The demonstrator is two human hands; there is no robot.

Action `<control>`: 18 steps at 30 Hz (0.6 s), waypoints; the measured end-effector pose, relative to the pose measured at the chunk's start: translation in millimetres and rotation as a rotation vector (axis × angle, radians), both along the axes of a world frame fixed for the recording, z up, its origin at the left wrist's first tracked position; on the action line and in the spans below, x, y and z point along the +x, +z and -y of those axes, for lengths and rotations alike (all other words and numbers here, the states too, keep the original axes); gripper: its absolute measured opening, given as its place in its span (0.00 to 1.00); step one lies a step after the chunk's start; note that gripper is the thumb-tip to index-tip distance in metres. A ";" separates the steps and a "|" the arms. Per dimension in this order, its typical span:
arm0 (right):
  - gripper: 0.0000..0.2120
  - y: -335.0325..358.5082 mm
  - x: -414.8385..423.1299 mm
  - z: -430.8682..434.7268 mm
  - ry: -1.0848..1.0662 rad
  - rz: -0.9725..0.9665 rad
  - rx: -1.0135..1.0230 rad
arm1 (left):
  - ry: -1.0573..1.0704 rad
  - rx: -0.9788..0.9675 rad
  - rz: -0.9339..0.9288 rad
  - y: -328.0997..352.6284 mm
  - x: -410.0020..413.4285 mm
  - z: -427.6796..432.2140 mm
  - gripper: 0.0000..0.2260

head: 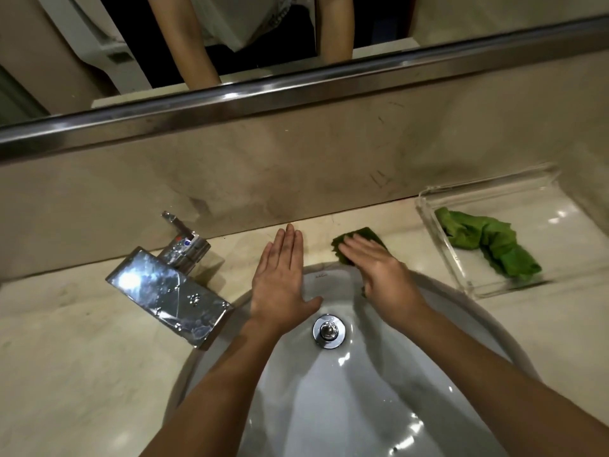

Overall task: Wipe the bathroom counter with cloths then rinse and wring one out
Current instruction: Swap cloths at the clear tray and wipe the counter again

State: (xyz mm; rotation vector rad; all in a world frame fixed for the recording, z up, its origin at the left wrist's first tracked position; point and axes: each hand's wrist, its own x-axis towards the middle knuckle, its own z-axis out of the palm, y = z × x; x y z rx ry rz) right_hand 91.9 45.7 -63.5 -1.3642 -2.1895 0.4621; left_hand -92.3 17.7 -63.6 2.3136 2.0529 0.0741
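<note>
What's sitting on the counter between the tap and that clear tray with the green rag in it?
In the head view, the left hand, flat and empty, and the right hand pressing a green cloth; otherwise bare counter.

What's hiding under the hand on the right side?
A green cloth lies under the right hand, pressed flat on the counter behind the sink. Only its far edge shows; the hand covers the rest, so its full shape cannot be seen.
</note>
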 end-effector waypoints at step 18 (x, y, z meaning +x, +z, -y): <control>0.22 1.0 -53.5 -27.1 -0.008 -0.101 -0.035 | -0.051 0.064 0.189 6.6 -26.1 53.8 0.37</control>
